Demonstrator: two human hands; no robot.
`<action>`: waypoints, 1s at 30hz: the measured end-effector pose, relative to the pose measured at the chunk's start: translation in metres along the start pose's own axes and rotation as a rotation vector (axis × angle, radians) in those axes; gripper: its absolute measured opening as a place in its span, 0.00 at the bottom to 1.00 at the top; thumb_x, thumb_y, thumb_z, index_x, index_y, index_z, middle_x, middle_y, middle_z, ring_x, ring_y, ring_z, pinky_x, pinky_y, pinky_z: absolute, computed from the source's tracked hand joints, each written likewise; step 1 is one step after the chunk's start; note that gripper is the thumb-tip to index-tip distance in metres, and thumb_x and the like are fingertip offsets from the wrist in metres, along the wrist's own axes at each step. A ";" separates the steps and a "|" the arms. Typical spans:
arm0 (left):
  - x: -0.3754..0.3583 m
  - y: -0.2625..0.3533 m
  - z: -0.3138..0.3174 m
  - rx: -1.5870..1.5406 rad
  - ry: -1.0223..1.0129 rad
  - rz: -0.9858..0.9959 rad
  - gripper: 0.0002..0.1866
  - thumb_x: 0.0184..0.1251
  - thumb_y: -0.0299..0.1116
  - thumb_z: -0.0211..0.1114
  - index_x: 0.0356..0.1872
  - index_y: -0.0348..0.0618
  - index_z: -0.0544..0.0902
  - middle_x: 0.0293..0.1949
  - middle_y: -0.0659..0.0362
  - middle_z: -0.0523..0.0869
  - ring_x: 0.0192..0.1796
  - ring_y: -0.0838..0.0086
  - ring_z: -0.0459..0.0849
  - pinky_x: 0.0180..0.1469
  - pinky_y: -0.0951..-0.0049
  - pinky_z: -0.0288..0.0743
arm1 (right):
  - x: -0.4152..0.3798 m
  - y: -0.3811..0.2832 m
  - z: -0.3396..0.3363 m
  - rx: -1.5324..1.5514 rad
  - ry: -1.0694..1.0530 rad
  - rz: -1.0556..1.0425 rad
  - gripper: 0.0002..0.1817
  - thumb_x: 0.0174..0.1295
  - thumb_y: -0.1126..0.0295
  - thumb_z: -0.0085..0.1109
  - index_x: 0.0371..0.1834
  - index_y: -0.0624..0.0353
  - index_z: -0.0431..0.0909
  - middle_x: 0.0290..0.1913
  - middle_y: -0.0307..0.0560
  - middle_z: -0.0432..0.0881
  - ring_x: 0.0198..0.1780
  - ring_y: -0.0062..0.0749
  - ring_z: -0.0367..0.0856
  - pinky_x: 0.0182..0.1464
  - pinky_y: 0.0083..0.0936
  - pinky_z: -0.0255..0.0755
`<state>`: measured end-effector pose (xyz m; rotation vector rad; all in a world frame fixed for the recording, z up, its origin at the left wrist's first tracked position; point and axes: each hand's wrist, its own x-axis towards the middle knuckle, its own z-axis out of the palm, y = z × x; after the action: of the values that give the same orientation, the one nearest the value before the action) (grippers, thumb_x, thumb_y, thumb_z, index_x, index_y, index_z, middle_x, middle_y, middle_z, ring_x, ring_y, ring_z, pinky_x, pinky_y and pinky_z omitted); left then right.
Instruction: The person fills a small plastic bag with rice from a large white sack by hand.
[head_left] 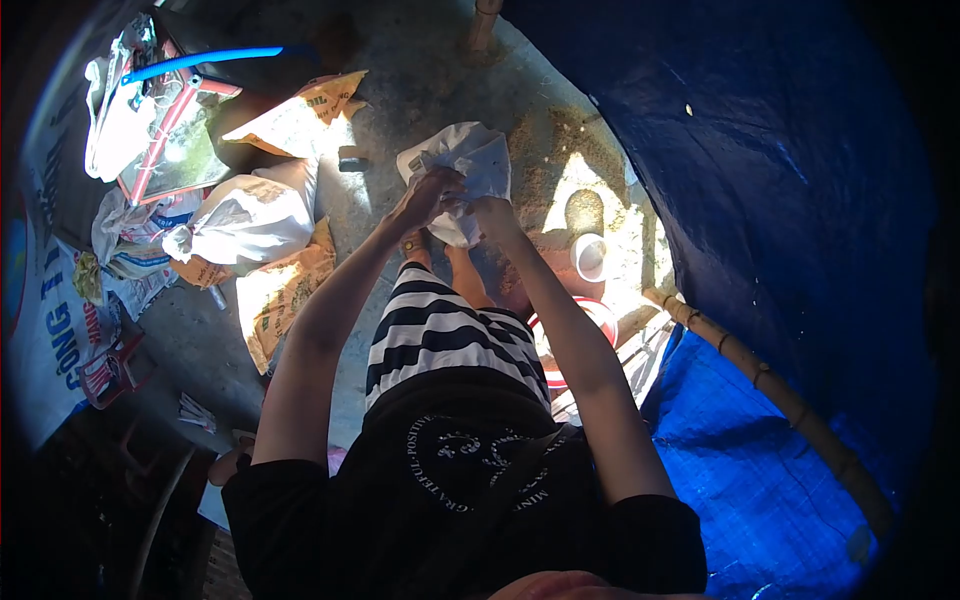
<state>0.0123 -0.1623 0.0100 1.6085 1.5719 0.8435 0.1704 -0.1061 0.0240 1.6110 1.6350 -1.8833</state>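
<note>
A white plastic sack [485, 160] stands on the floor just in front of my feet, its upper part bunched up. My left hand [430, 197] is closed on the gathered plastic at the sack's near side. Right beside it, my right hand [490, 216] has its fingers curled in on the same bunched part. The fingertips of both hands are small and partly hidden, so the exact grip is hard to see. What the sack contains does not show.
On the left lie a tied white sack [255, 220], brown paper bags [285, 290] and a red-framed panel [165, 130] with a blue strip [205, 60]. A white cup [590, 257] and a red-rimmed basin [600, 318] sit at right, near a bamboo pole [770, 385] and blue tarp [780, 180].
</note>
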 end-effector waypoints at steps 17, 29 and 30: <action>-0.001 0.031 0.001 -0.255 0.191 -0.439 0.09 0.44 0.29 0.64 0.30 0.39 0.81 0.31 0.56 0.80 0.35 0.73 0.79 0.39 0.76 0.71 | 0.001 -0.011 -0.009 0.376 -0.062 -0.268 0.13 0.51 0.75 0.51 0.41 0.60 0.72 0.33 0.42 0.76 0.30 0.22 0.76 0.30 0.18 0.71; 0.005 0.012 -0.001 -0.335 0.221 -0.422 0.09 0.48 0.33 0.61 0.28 0.40 0.82 0.26 0.58 0.80 0.30 0.77 0.78 0.34 0.78 0.70 | 0.024 -0.007 0.011 0.299 0.119 -0.367 0.08 0.48 0.73 0.53 0.32 0.63 0.74 0.27 0.44 0.76 0.24 0.23 0.75 0.23 0.17 0.69; 0.007 0.011 -0.001 -0.333 0.216 -0.421 0.09 0.48 0.33 0.61 0.28 0.40 0.82 0.26 0.58 0.80 0.30 0.77 0.78 0.34 0.78 0.70 | 0.026 -0.006 0.011 0.194 0.212 -0.410 0.08 0.48 0.72 0.53 0.32 0.63 0.74 0.27 0.43 0.76 0.25 0.23 0.75 0.24 0.16 0.69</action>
<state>0.0174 -0.1556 0.0194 0.9327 1.7275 1.0019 0.1493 -0.1002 0.0054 1.7015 2.0590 -2.1849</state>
